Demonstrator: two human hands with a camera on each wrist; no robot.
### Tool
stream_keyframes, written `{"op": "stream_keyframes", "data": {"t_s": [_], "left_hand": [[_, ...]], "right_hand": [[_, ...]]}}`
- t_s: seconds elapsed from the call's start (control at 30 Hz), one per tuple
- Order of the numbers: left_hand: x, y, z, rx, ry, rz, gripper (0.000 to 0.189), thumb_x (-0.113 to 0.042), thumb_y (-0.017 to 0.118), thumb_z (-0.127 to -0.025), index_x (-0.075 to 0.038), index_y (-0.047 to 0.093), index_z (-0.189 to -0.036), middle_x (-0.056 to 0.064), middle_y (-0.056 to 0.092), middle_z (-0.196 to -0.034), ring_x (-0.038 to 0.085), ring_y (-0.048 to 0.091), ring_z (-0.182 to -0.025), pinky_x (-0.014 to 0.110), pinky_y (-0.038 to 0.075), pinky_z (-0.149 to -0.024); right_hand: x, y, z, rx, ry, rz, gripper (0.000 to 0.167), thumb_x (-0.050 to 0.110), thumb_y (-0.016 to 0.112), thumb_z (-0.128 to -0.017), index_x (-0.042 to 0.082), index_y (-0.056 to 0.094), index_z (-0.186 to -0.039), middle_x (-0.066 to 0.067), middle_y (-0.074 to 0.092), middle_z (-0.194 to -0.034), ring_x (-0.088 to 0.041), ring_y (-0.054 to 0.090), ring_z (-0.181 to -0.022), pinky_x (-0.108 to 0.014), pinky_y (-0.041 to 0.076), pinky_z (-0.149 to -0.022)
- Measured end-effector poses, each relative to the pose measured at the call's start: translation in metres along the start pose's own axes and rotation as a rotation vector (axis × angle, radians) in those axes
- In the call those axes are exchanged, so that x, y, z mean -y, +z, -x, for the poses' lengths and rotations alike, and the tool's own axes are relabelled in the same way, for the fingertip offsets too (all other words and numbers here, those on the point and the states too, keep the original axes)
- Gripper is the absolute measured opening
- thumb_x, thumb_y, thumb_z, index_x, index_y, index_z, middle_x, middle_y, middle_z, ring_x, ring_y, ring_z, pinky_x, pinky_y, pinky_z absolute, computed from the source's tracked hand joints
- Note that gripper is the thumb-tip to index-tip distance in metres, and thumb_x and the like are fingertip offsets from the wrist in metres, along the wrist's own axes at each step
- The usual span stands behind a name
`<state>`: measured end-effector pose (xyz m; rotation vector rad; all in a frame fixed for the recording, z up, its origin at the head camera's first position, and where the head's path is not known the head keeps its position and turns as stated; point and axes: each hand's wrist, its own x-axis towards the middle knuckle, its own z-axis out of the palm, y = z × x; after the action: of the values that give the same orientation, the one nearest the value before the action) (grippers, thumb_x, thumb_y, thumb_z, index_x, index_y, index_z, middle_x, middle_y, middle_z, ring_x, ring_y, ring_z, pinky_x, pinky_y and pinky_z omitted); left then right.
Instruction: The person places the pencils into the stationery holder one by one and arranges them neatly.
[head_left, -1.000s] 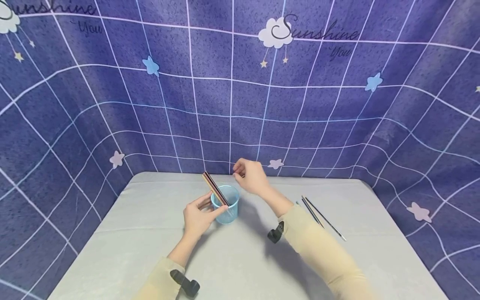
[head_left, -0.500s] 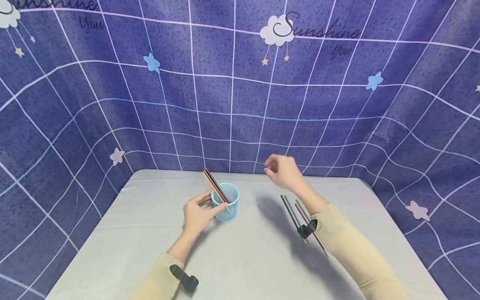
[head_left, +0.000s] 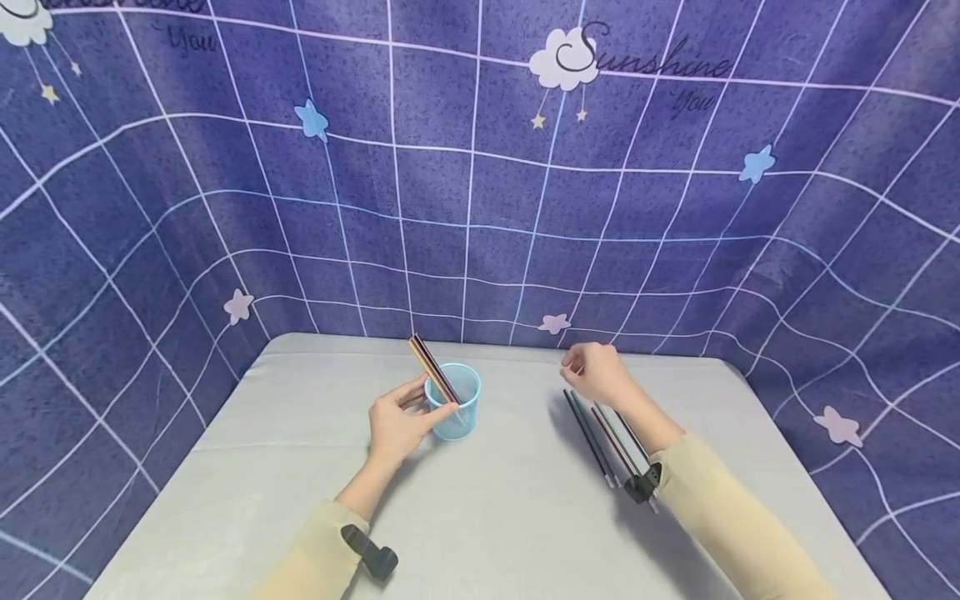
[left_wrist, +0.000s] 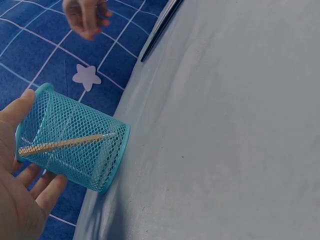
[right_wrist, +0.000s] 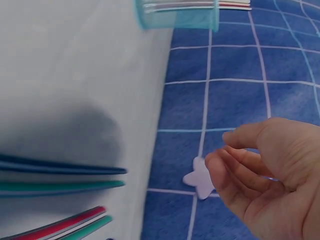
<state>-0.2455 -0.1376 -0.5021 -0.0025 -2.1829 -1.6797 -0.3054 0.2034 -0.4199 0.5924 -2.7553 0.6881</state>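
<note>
My left hand (head_left: 397, 429) grips a light-blue mesh pen cup (head_left: 456, 427) near its rim, thumb on one side and fingers on the other. Several thin coloured pencils (head_left: 433, 371) lean inside it toward the left. In the left wrist view, a yellow pencil (left_wrist: 65, 144) shows through the mesh, and the cup's base is at the table surface. My right hand (head_left: 600, 373) hovers over the far ends of several loose pencils (head_left: 588, 437), fingers loosely curled with nothing between them. The right wrist view shows dark blue, green and red pencils (right_wrist: 55, 217) below this hand.
A pale cloth covers the table (head_left: 495, 517). Right behind its far edge hangs a blue-purple grid curtain (head_left: 420, 200) with stars and clouds, which also runs along both sides. Black straps with small mounts sit on both sleeves (head_left: 315, 554).
My right hand has moved right, away from the cup, then lowered over the loose pencils, which now show more to its left. The left hand keeps its grip on the cup.
</note>
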Motion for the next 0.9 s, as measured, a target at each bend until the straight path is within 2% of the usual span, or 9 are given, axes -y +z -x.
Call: {"op": "stream_keyframes", "data": {"t_s": [0.13, 0.37, 0.67, 0.9], "left_hand": [[0.001, 0.0, 0.001, -0.001, -0.003, 0.002, 0.072, -0.026, 0.103, -0.068, -0.005, 0.074, -0.131, 0.019, 0.08, -0.118, 0.038, 0.079, -0.109, 0.046, 0.068, -0.092], [0.002, 0.001, 0.002, 0.002, -0.013, 0.0, 0.073, -0.027, 0.103, -0.068, -0.005, 0.074, -0.132, 0.019, 0.079, -0.12, 0.037, 0.078, -0.11, 0.044, 0.068, -0.092], [0.001, 0.001, 0.004, 0.002, -0.03, 0.004, 0.073, -0.026, 0.104, -0.068, -0.006, 0.074, -0.131, 0.02, 0.079, -0.12, 0.038, 0.078, -0.111, 0.043, 0.068, -0.092], [0.001, 0.002, 0.001, 0.0, -0.007, -0.004, 0.073, -0.029, 0.102, -0.07, -0.006, 0.074, -0.132, 0.021, 0.078, -0.122, 0.037, 0.078, -0.111, 0.044, 0.067, -0.094]], "right_hand": [[-0.011, 0.007, 0.01, 0.027, 0.014, 0.001, 0.007, 0.009, 0.076, -0.091, 0.002, 0.075, -0.091, -0.007, 0.077, -0.077, -0.016, 0.07, -0.067, -0.038, 0.064, -0.067], [-0.021, 0.015, 0.024, 0.033, -0.014, 0.03, 0.005, 0.007, 0.075, -0.089, 0.002, 0.074, -0.088, -0.005, 0.075, -0.074, -0.014, 0.068, -0.066, -0.036, 0.062, -0.065], [-0.027, 0.028, 0.037, 0.087, 0.03, 0.019, 0.004, 0.006, 0.076, -0.089, 0.003, 0.074, -0.088, -0.004, 0.075, -0.073, -0.011, 0.065, -0.064, -0.032, 0.06, -0.063], [-0.028, 0.037, 0.041, 0.115, 0.059, 0.068, 0.006, 0.006, 0.08, -0.088, 0.002, 0.075, -0.086, -0.005, 0.076, -0.075, -0.017, 0.069, -0.067, -0.037, 0.064, -0.067]]}}
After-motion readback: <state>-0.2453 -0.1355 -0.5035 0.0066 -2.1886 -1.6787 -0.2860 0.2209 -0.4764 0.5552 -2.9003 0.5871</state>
